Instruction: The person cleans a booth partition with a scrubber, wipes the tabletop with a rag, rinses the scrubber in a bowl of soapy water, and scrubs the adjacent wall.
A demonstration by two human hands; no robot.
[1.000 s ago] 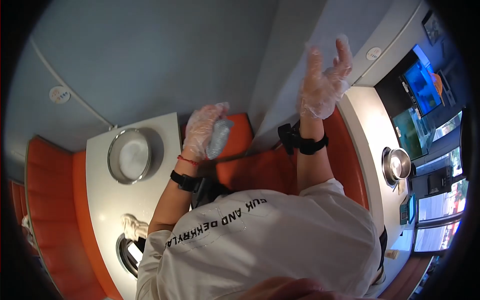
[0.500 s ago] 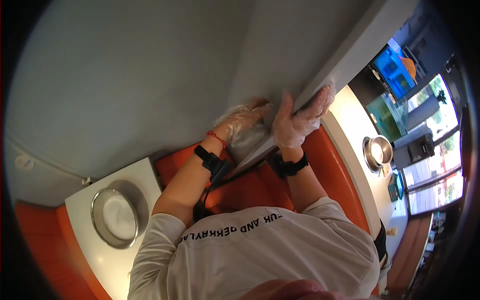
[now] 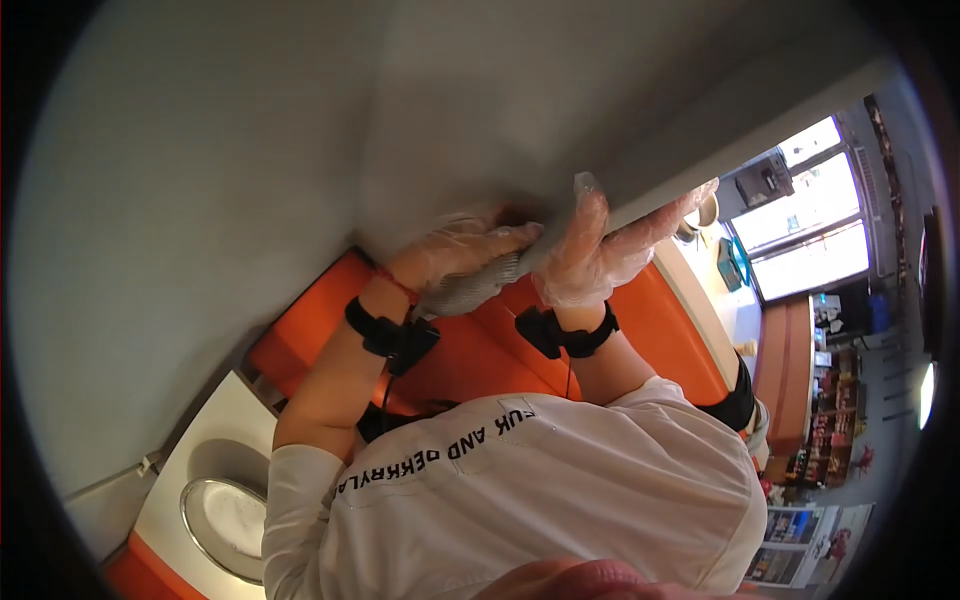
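Left hand (image 3: 462,250), plastic-gloved, grips ribbed grey cloth (image 3: 475,290) close to grey wall (image 3: 680,145); exact contact unclear. Right hand (image 3: 598,258), gloved, holds nothing visible, thumb and fingers spread at wall's edge. Metal basin (image 3: 203,530) on worktop (image 3: 165,510), well apart. Wall contact seems under way; done versus left, cannot tell.

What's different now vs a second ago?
The right hand in a clear plastic glove came in leftward, and the clear-gloved left hand shifted rightward; they're now close together by the smooth grey pillar. The view turned, so the round metal basin sits lower in frame. Nothing visibly grabbed or released. Unchanged: grey ribbed cloth-like item in left hand, right hand open, basin on white table.
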